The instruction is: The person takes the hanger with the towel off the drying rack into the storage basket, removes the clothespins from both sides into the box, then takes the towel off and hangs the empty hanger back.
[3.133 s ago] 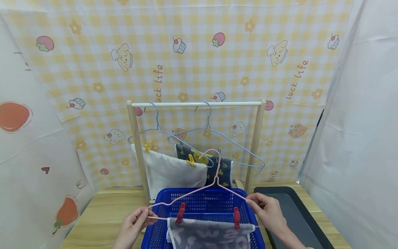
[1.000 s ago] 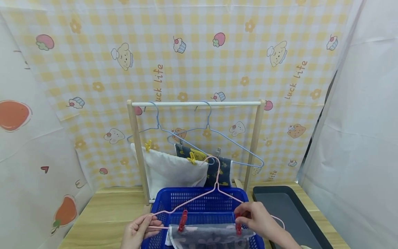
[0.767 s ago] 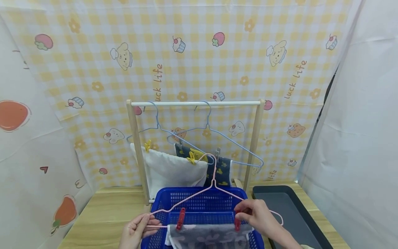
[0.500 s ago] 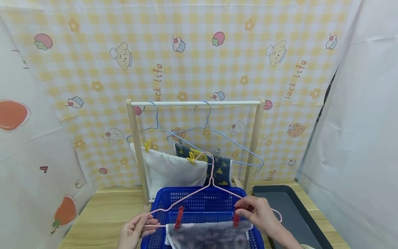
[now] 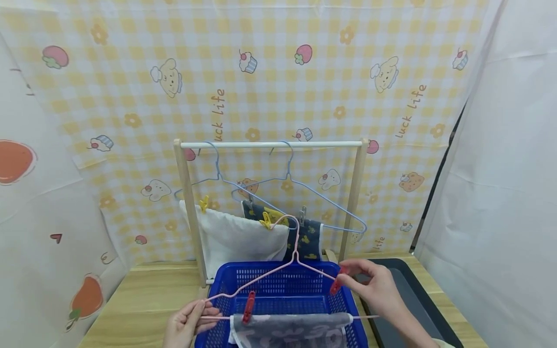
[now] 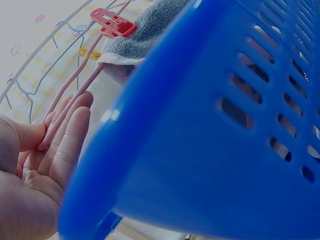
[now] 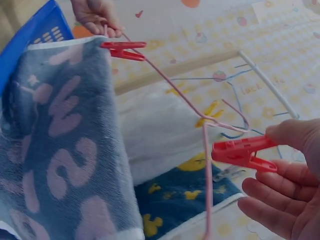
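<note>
My left hand (image 5: 187,323) holds the left end of a pink wire hanger (image 5: 256,279), thumb against the wire, other fingers extended in the left wrist view. Folded over the hanger's lower bar is a grey-blue towel (image 5: 291,328) with pale pink letters. One red clothespin (image 5: 248,308) clips the towel's left part to the bar. Between thumb and fingers my right hand (image 5: 374,285) pinches a second red clothespin (image 7: 245,151), off the towel and close to the hanger's right sloping arm. The hanger's right end lies partly behind the right hand.
A blue perforated basket (image 5: 226,273) stands beneath the towel. Behind it, a wooden rack (image 5: 184,179) bears two blue hangers (image 5: 322,195) with a white towel (image 5: 243,241) and a dark patterned towel (image 5: 311,241). A dark grey tray (image 5: 402,275) lies to the right.
My right hand went from the hanger's right arm to the right clothespin, then drew it off the towel, up and rightward. My left hand keeps its hold on the hanger.
</note>
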{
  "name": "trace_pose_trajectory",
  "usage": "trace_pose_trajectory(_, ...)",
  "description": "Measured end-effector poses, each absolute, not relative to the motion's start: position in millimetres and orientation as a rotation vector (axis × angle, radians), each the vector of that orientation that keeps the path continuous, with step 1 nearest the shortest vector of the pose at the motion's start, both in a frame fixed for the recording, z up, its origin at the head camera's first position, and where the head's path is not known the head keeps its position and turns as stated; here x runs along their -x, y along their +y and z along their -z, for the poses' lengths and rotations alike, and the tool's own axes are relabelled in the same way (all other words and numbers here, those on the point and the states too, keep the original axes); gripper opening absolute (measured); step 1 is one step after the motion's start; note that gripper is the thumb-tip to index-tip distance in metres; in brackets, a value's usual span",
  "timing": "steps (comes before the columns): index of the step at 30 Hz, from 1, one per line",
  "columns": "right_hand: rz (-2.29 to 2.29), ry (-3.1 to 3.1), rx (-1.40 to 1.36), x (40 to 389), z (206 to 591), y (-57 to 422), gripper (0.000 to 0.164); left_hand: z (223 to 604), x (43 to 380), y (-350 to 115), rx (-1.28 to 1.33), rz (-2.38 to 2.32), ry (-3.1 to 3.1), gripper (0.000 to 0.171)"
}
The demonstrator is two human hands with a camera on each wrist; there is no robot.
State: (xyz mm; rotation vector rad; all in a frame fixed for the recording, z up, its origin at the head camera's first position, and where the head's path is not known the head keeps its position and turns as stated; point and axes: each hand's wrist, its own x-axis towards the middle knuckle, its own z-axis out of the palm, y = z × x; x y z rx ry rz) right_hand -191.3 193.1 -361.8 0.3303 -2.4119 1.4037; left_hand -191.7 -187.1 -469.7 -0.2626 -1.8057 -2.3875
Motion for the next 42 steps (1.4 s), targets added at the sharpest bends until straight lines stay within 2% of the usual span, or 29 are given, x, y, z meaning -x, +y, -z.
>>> trace_pose_trajectory(10, -1.284, -2.262, -0.243, 191, 354, 226, 0.02, 468, 189, -189, 0.166, 2.412, -1.828, 0.023)
trace_pose_trajectory(19, -1.19, -2.29, -0.128, 192, 359, 252, 0.022, 470, 187, -193, 0.314, 2.424, -1.745, 0.028)
trace_pose_trajectory(23, -1.133, -2.34, -0.089, 195, 364, 255, 0.023, 470, 187, -193, 0.287, 2.422, -1.763, 0.029)
trace_pose_trajectory(32, -1.053, -2.515, 0.008, 213, 390, 268, 0.026, 469, 188, -193, 0.304, 2.406, -1.772, 0.032)
trace_pose_trajectory(42, -0.941, -2.748, 0.121, 236, 433, 293, 0.027, 468, 187, -192, 0.227, 2.382, -1.81, 0.026)
